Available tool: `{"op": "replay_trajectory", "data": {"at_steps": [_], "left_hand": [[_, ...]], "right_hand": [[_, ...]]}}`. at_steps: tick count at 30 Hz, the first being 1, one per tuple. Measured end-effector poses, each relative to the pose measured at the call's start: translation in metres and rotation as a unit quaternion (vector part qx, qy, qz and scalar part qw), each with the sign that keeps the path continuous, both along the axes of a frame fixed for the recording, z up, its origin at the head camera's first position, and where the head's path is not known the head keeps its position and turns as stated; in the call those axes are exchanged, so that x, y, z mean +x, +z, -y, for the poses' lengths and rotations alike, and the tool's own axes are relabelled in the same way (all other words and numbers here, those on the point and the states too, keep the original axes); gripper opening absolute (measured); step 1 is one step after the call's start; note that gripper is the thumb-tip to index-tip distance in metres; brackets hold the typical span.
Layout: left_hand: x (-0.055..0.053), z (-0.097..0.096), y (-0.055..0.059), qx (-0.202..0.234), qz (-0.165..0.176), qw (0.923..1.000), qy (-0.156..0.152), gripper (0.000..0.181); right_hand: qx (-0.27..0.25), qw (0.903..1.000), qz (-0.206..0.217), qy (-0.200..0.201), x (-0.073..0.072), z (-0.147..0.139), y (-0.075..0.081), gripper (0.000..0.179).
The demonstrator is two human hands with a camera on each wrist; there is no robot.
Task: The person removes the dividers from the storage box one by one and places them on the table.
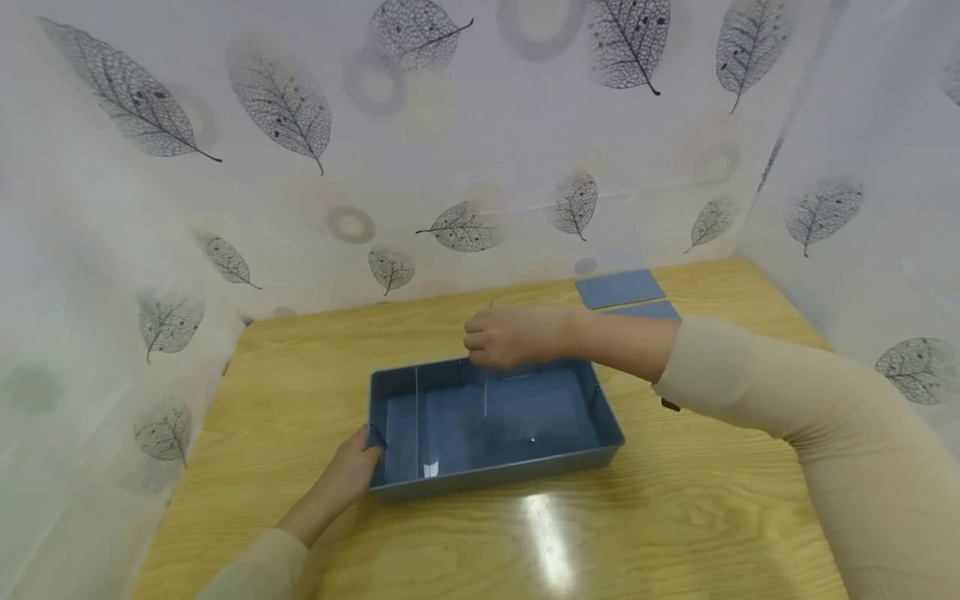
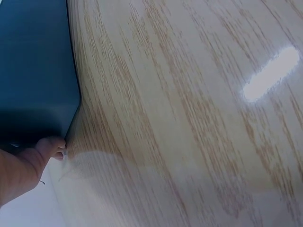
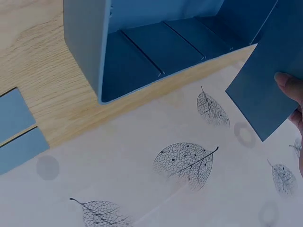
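A shallow blue rectangular box (image 1: pixel 495 478) lies on the table, its open top facing up. My left hand (image 1: pixel 354 468) grips its left wall near the front corner; the left wrist view shows the thumb against the box (image 2: pixel 38 61). Above the back wall, my right hand (image 1: pixel 513 337) pinches a flat blue divider panel (image 3: pixel 265 94) by its upper part. Held upright, that panel looks almost edge-on from the head view. Toward the left end of the box, a divider (image 1: pixel 416 425) stands crosswise. Slots run along the inner walls in the right wrist view.
Two flat blue panels (image 1: pixel 619 289) lie at the table's back right. A small dark object (image 1: pixel 671 405) shows beneath the right sleeve. Leaf-patterned sheeting (image 1: pixel 480 150) rises along the back and sides of the wooden table (image 1: pixel 300 367).
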State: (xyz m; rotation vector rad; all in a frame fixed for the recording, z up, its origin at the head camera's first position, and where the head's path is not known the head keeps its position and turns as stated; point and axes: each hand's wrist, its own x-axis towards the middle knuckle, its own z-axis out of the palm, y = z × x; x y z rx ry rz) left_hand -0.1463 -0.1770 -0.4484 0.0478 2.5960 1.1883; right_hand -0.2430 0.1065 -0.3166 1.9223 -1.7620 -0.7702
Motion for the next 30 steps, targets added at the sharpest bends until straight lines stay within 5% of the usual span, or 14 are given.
{"op": "replay_trajectory", "data": {"at_steps": [13,20,25,30], "left_hand": [[-0.003,0.001,0.001,0.006,0.005,0.9999,-0.009,0.049],[-0.003,0.003,-0.002,0.006,0.01,0.9998,-0.015,0.053],[-0.001,0.002,-0.001,0.005,0.008,0.9997,-0.023,0.052],[0.001,0.001,-0.003,0.001,-0.005,0.9998,-0.02,0.052]], "right_hand": [[0.06,0.9915,-0.016,-0.114,0.001,-0.037,0.023,0.012],[0.0,0.9903,0.017,-0.138,0.0,-0.059,0.021,0.013],[-0.047,0.9811,0.047,-0.182,0.002,-0.076,0.022,0.014],[-0.085,0.976,0.041,-0.196,0.001,-0.095,0.02,0.012]]}}
